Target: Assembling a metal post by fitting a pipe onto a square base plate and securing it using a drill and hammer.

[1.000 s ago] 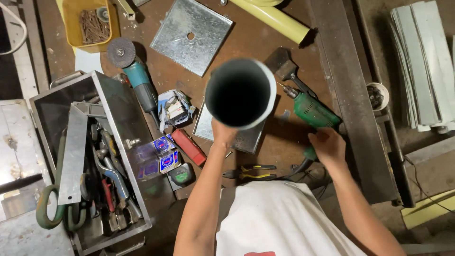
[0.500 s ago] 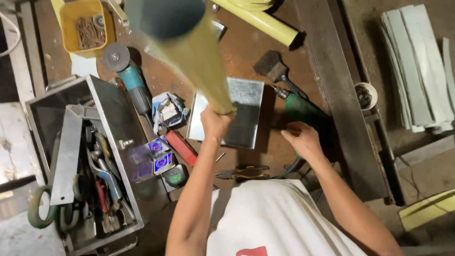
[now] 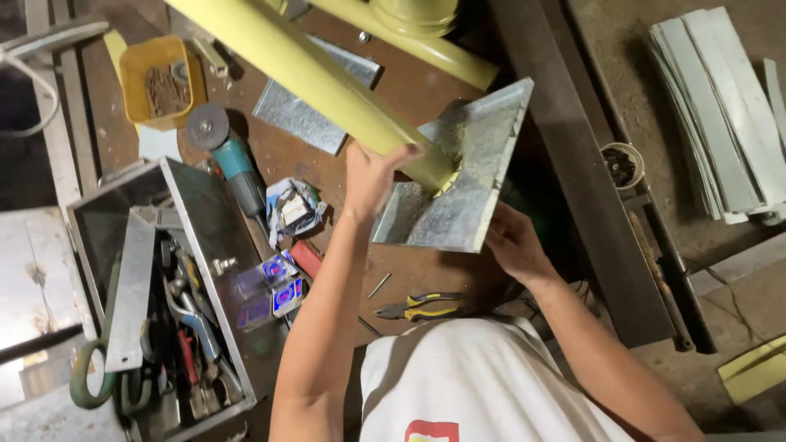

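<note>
A long yellow pipe [image 3: 311, 74] slants from the top left down to a square galvanised metal plate [image 3: 467, 180], and its lower end rests against the plate's face. My left hand [image 3: 372, 176] grips the pipe near that end. My right hand [image 3: 516, 245] holds the plate by its lower right edge, tilted up off the brown workbench [image 3: 393, 270].
An open metal toolbox [image 3: 164, 303] full of hand tools stands at the left. An angle grinder [image 3: 229, 160], a yellow tub of screws [image 3: 160, 82], a second plate [image 3: 315, 110], yellow-handled pliers [image 3: 422, 307] and another yellow pipe [image 3: 417, 41] lie around. Grey strips [image 3: 720, 106] are stacked at the right.
The pipe has swung from pointing at the camera to slanting across the bench. The plate has come up off the bench in my right hand and meets the pipe's end.
</note>
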